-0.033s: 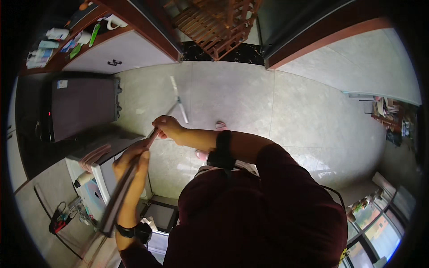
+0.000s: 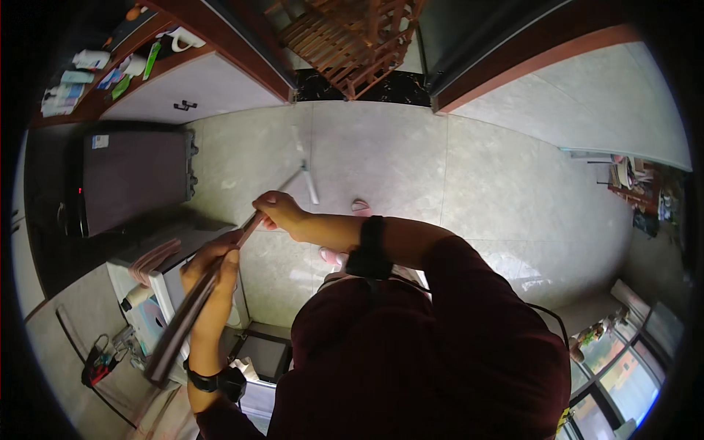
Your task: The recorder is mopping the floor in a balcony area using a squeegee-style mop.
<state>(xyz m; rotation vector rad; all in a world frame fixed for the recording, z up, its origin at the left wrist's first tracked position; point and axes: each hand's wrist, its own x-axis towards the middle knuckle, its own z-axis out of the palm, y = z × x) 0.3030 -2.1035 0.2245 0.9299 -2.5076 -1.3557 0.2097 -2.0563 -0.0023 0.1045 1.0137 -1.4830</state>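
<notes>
Nothing had shifted since the earlier frame: your left hand (image 2: 209, 265) and right hand (image 2: 277, 211) both gripped the long mop handle (image 2: 220, 268), fingers clenched, steadying it over the floor (image 2: 469, 191).

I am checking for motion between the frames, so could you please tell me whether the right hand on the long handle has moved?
No: the right hand grips the long handle at the same spot, just right of the dark appliance.

Head view: worn high, facing straight down, fisheye-bent at rim.
Nearness: torso close at lower frame; tiled floor (image 2: 469, 191) farther, centre.
</notes>
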